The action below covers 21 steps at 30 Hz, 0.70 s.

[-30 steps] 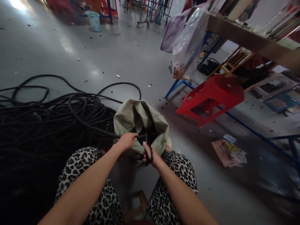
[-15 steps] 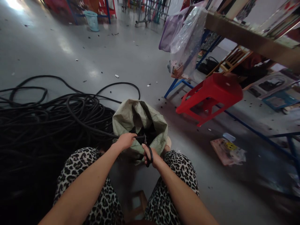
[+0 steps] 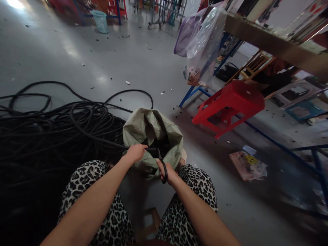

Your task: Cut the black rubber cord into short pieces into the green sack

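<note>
My left hand grips a black cord close to its end, which sticks out to the right above the mouth of a pale green woven sack. In my right hand is a pair of scissors with black handles. Their blades point up at the cord's end; whether they touch it I cannot tell. Dark pieces lie inside the sack, too shadowed to make out. The cord runs back to a large tangled heap of black cord on the left.
A red plastic stool lies tilted in view at the right, beside a blue-legged table. A flat packet in plastic is on the floor. Farther back stands a light blue basket. Small scraps dot the floor.
My left hand has shifted slightly left with the cord. The scissors in my right hand have moved a little down and right.
</note>
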Motion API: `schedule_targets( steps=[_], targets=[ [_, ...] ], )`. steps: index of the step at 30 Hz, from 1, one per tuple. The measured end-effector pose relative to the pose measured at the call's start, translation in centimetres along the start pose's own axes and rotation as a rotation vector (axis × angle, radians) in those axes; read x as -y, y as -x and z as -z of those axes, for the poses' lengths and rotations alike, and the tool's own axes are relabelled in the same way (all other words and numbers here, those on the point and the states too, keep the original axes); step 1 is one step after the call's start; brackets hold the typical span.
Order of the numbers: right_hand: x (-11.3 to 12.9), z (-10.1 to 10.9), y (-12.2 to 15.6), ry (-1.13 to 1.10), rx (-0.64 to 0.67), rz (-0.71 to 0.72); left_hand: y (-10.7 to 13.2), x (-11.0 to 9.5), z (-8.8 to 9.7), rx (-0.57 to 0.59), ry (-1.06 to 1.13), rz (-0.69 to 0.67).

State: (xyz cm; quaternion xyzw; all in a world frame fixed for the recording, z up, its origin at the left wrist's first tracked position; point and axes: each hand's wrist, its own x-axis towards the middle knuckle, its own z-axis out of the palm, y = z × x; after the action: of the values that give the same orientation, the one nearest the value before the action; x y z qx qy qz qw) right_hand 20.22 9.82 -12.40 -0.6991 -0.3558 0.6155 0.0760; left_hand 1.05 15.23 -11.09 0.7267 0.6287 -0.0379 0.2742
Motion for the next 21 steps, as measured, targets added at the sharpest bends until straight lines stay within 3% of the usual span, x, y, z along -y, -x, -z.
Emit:
schedule_targets(
  steps=[3,10,16,21],
  targets=[
    [-0.1,0.3,-0.2,-0.021,-0.011,0.004,0.0,0.0,0.0,-0.006,0.017,-0.007],
    [-0.4,0.1,-0.6,-0.135,0.118,-0.026,0.0,-0.1,0.1,-0.039,0.064,-0.011],
    [-1.0,-0.3,-1.1,-0.139,0.192,0.075,-0.1,-0.2,-0.1,-0.019,0.102,-0.068],
    [-0.7,-0.4,-1.0,-0.146,0.196,0.069,-0.3,-0.2,-0.4,0.004,0.116,-0.098]
  ],
)
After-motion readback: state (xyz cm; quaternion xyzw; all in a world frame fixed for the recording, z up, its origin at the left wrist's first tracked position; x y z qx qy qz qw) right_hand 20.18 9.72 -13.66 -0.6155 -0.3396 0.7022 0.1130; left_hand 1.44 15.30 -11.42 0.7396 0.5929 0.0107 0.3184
